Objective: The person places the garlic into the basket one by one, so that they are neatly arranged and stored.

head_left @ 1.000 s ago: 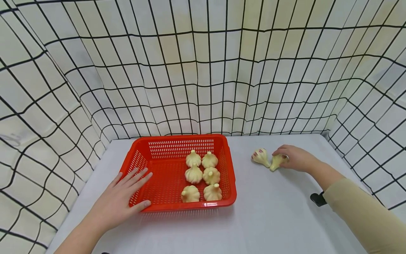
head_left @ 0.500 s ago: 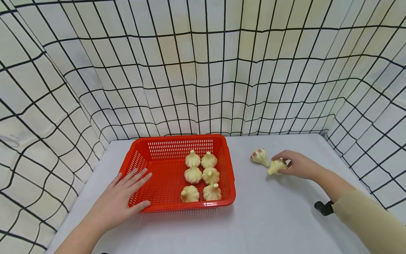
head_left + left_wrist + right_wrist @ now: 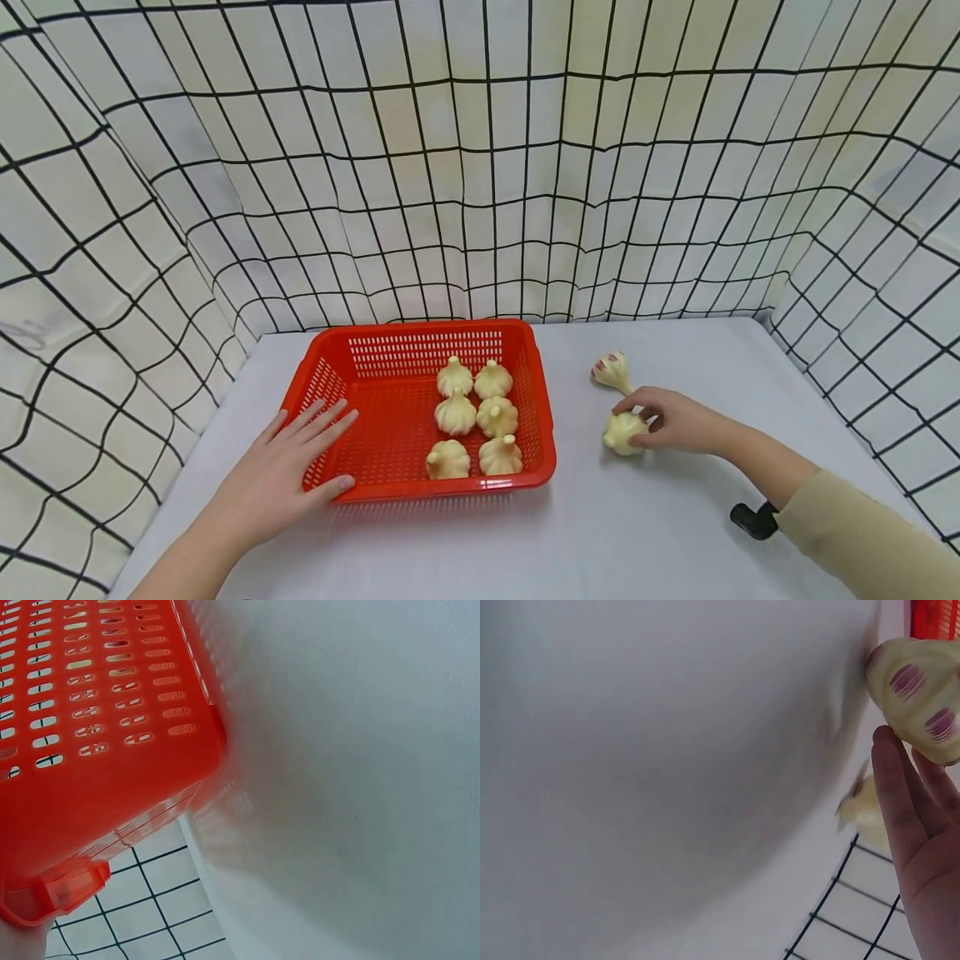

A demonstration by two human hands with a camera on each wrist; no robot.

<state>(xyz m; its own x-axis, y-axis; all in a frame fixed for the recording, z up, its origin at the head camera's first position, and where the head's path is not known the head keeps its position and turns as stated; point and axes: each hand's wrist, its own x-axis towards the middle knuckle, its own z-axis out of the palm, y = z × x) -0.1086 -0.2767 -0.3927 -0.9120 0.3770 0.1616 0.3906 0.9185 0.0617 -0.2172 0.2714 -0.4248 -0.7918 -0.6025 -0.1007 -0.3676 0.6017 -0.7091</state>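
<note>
We look down on a worktop [image 3: 600,542] spread with white cloth, walled at the back and sides by black netting [image 3: 491,158] over pale sheeting. On it, left of centre, stands a red plastic basket [image 3: 556,454] with six garlic bulbs [image 3: 455,412] along its right side. Our left hand [image 3: 273,475] lies over the basket's near left corner, fingers straight and spread. Our right hand [image 3: 678,421], below a beige sleeve [image 3: 855,529], pinches a garlic bulb [image 3: 621,433] to the right of the basket; whether it touches the cloth we cannot tell. A purple-streaked bulb [image 3: 611,368] lies just behind. The right wrist view gives us purple blotches on the pinched bulb, which looks plain from the head; the left wrist view shows us the basket's slotted outer wall.
</note>
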